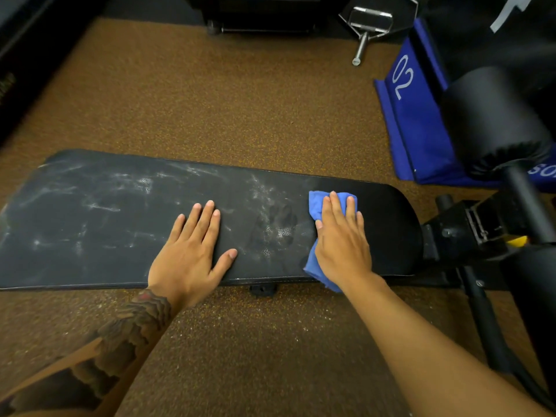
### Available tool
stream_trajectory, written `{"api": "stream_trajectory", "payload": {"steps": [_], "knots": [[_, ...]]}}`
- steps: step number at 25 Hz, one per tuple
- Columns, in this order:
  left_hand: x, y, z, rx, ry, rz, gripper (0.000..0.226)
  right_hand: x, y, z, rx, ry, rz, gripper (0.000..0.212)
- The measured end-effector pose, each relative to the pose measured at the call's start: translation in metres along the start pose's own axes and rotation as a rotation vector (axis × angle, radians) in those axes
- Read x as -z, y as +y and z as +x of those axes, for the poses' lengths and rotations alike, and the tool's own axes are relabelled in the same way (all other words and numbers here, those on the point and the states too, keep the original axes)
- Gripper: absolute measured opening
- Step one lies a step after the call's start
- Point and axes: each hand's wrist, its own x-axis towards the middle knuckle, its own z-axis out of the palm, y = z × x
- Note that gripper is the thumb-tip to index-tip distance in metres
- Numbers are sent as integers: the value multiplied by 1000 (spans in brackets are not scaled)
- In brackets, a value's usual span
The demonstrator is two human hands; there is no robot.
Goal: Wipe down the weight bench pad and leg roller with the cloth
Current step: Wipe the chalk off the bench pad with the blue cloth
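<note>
A long black bench pad (105, 224) lies across the view, streaked with white chalky dust over its left and middle parts; its right end looks dark and clean. My left hand (192, 251) rests flat on the pad's middle with fingers straight. My right hand (340, 239) presses a crumpled blue cloth (316, 203) flat onto the pad, near where the dusty part meets the clean part. A handprint shows in the dust between the hands. The black leg roller (496, 121) stands at the far right on a black post.
The bench's black frame and hinge (469, 230) sit right of the pad. A blue padded box marked "02" (415, 115) stands behind the roller. A metal cable handle (365, 25) lies on the speckled brown floor (225, 100) at the back. Dark equipment lines the top edge.
</note>
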Motion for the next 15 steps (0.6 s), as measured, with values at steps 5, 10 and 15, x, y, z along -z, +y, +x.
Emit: {"api": "stream_trajectory", "payload": {"steps": [5, 10, 15], "knots": [[-1, -2, -2, -2, 0, 19, 81, -1, -18, 69, -59, 4, 39, 51], [-2, -1, 0, -7, -6, 26, 81, 1, -25, 61, -25, -8, 37, 52], [0, -1, -1, -9, -9, 25, 80, 3, -17, -32, -22, -37, -27, 59]]}}
